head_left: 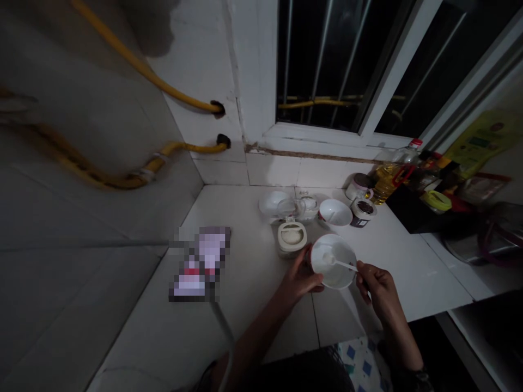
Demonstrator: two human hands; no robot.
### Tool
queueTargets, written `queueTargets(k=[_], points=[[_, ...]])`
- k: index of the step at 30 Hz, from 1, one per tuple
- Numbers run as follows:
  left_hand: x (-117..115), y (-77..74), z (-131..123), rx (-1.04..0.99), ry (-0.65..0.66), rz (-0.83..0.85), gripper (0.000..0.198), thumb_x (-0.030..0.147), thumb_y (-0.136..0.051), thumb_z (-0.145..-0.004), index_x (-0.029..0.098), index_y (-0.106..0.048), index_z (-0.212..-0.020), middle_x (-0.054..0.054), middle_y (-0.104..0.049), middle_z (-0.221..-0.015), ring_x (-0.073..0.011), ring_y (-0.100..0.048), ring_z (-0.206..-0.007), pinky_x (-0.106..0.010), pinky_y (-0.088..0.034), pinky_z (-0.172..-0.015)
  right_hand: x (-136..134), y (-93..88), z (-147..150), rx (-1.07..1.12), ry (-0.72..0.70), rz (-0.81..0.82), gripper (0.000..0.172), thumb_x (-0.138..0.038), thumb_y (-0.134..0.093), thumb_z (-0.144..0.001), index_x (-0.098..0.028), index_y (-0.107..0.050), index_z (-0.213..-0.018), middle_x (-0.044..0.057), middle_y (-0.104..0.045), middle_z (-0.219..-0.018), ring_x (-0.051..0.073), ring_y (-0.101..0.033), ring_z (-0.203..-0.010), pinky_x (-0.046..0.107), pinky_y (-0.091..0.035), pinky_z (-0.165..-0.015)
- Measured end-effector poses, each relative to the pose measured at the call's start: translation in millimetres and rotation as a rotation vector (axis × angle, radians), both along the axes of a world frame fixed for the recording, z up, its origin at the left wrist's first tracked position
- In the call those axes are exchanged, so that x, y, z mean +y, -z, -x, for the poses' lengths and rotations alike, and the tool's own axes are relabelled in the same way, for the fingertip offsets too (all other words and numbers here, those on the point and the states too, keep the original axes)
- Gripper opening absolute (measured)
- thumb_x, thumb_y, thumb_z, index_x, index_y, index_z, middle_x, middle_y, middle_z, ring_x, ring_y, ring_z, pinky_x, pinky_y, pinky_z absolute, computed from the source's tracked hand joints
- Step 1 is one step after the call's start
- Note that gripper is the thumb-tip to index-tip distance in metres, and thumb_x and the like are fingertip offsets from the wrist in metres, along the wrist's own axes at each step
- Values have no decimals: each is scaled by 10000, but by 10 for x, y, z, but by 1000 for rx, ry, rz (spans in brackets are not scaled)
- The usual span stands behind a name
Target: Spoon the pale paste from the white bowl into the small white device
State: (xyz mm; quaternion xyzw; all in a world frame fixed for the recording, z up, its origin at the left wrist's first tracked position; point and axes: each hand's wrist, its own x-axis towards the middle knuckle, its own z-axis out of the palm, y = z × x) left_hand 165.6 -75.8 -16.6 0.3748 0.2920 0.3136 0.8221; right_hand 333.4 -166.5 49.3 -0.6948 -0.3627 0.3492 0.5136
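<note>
A white bowl (335, 275) is tilted toward the camera above the front part of the tiled counter. Its left side is gripped by my left hand (302, 279), with the thumb near the rim and the other fingers partly hidden behind it. Between the fingers of my right hand (373, 283) is the handle of a small white spoon (345, 265), whose head is inside the bowl. Whatever the spoon carries is too small to tell. Just behind my left hand stands a square lidded container (291, 237) with pale contents.
Behind are another white bowl (335, 213), a clear dish (274, 203) and a dark-filled jar (363, 212). Oil bottles (386, 182) stand by a black box (412, 215) at right. A blurred phone (212, 247) with a cable lies left, below yellow hoses (163, 90).
</note>
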Motion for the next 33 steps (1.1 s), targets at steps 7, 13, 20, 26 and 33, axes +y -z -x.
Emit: queueTargets(k=[7,13,20,26,33], points=[[-7,-30,-18,20,-12,33,1053,376,-884,-516,336,-380,-1440,-109,-535,-1376,-272,-651,-990,-267,-584,-604,61,-55,-9,-10,-6,-27,569,-699,-612,-733,-204,-490,-479,-49,-395,-366,69,-316,-313,230,-249,-349],[1,-13,-28,30,-16,47,1101,402,-895,-495,323,-360,-1454,-133,-559,-1348,-299,-653,-1005,-281,-584,-606,320,-252,82,-106,-54,-103,557,-686,-593,-758,-204,-493,-497,-46,-415,-384,71,-331,-321,228,-261,-357],[-2,-64,16,25,10,53,1088,375,-891,-539,330,-331,-1470,-112,-570,-1348,-287,-666,-988,-323,-598,-667,682,-239,306,-746,-144,-289,488,-498,-415,-957,-197,-516,-587,-12,-515,-481,100,-449,-442,220,-320,-459],[-14,-107,25,3,18,32,1016,339,-872,-558,326,-380,-1447,-88,-569,-1346,-267,-655,-989,-265,-583,-617,717,-212,351,-1403,-262,-404,410,-310,-377,-1012,-169,-642,-734,57,-683,-673,132,-571,-551,255,-350,-575],[-18,-115,28,6,13,21,1007,358,-874,-559,324,-387,-1439,-96,-552,-1360,-274,-636,-1027,-264,-583,-633,540,-282,238,-867,-236,-362,420,-400,-435,-978,-189,-556,-636,-13,-536,-528,103,-487,-479,211,-362,-493]])
